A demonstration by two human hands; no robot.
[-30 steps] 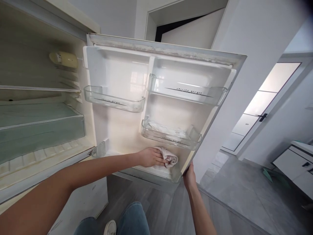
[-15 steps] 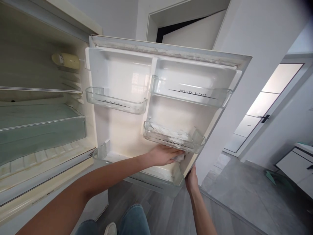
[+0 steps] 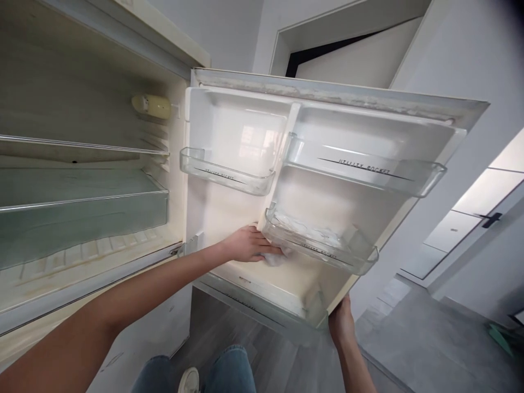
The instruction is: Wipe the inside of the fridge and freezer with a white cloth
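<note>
A person's left hand (image 3: pixel 248 245) holds a white cloth (image 3: pixel 277 258) against the inside of an open fridge door (image 3: pixel 227 210). The fingers lie close together over the cloth, which shows past and below their tips, just under the middle bin (image 3: pixel 319 250) on the door's right half. The right hand (image 3: pixel 343 323) is at the door's lower right edge; its fingers pass out of sight behind it, and how tightly they close cannot be told.

Clear bins line the door: one at upper left (image 3: pixel 227 176), lettered "UTILITY POCKET"; a wider one at upper right (image 3: pixel 368 170) with the same words; the middle bin, with whitish material (image 3: pixel 307 226) showing inside it; and a long bottom bin (image 3: pixel 262 312), below the cloth. Grimy marks streak the door's upper rim (image 3: pixel 327 97), and the panel is yellowed toward its base.

At left, the fridge (image 3: pixel 177 191) reveals a yellowed light cover (image 3: pixel 153 106), a glass shelf (image 3: pixel 82 143) and, lower down, a greenish drawer (image 3: pixel 94 224) above a stained, ribbed floor. The person's jeans (image 3: pixel 231 372) and one pale shoe (image 3: pixel 189 380) show over gray floorboards (image 3: pixel 290 360). A paneled door with a black handle (image 3: pixel 491 220) stands at far right.
</note>
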